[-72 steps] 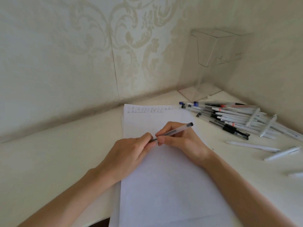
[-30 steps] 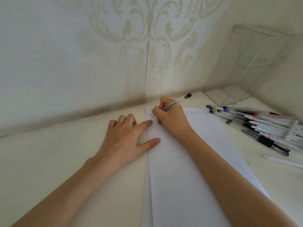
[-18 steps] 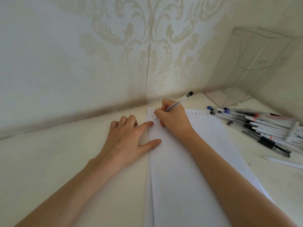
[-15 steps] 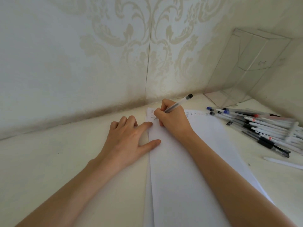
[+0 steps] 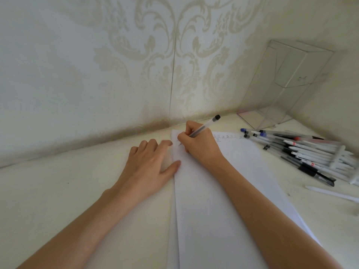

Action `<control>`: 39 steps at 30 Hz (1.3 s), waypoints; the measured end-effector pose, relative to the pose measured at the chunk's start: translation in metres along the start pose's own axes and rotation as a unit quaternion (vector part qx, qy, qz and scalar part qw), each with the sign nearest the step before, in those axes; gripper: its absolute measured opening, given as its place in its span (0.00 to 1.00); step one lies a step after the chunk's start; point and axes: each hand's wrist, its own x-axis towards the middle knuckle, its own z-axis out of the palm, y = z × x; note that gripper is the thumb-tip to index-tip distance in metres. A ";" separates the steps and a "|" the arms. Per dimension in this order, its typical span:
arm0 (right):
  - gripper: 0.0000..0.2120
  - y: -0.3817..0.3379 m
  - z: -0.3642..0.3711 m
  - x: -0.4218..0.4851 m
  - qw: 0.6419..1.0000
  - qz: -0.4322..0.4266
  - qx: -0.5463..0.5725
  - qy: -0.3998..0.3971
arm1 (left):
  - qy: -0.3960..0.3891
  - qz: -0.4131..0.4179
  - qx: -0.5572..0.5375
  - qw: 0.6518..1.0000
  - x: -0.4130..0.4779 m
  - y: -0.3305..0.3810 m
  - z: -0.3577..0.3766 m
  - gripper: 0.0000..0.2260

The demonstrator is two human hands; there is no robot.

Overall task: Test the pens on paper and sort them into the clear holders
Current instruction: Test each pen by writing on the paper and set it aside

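My right hand (image 5: 200, 146) grips a clear pen with a black end (image 5: 206, 125) in a writing hold, its tip down at the top left corner of the white paper (image 5: 223, 200). Rows of small written marks run along the paper's top edge. My left hand (image 5: 149, 167) lies flat with spread fingers on the table, its thumb and forefinger pressing the paper's left edge. A pile of several pens (image 5: 303, 152) lies to the right. A clear holder (image 5: 287, 84) stands in the far right corner against the wall.
The cream table (image 5: 58, 191) meets patterned walls at the back and at the right. Single white pens (image 5: 332, 193) lie loose at the right edge, near the pile. The paper is a stack of sheets reaching down to the near edge.
Earlier both hands held the pen mid-sheet. Since then my right hand went to the paper's top left corner and my left hand flattened beside the sheet; lately the pen only shifts slightly.
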 end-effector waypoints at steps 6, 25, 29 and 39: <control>0.15 -0.004 -0.005 -0.006 0.998 -0.019 0.057 0.011 | 0.010 -0.036 -0.144 0.989 -0.002 -0.003 -0.004 0.11; 0.23 -0.040 -0.014 -0.026 0.954 -0.034 0.292 -0.061 | 0.057 0.040 -0.338 0.939 -0.006 0.011 -0.024 0.07; 0.23 -0.044 -0.037 -0.054 0.943 -0.014 0.329 -0.044 | 0.003 0.044 -0.455 0.889 -0.019 0.044 -0.040 0.03; 0.18 -0.028 -0.135 -0.190 0.929 -0.069 0.313 0.186 | -0.182 0.158 -0.593 0.768 -0.048 0.170 -0.047 0.05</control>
